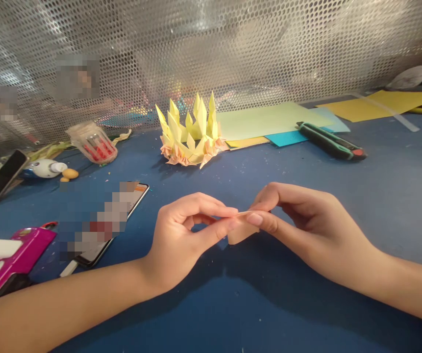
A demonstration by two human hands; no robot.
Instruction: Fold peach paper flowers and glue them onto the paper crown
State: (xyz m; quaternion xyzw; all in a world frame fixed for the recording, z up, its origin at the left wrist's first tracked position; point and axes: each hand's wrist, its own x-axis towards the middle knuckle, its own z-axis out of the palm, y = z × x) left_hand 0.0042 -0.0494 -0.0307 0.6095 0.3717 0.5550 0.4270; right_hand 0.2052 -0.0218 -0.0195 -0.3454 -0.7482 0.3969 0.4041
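A small piece of pale orange paper [243,232] is held above the blue table between both hands. My left hand [188,233] pinches its left edge between thumb and fingers. On the other side, my right hand [302,223] grips the upper right edge, its thumb lying across the front. The paper looks folded over along the top, and part of it is hidden by the fingertips. Beyond the hands stands a ring of folded yellow paper points [191,142] with peach-coloured folded pieces around its base.
Behind lie a pale green sheet [262,119], a blue sheet [287,138], a yellow sheet [380,105] and a dark utility knife [330,140]. At left are a phone [137,196], a magenta device [30,255], a white bottle [45,168] and a clear cup [95,142]. Perforated metal mesh [211,49] backs the table.
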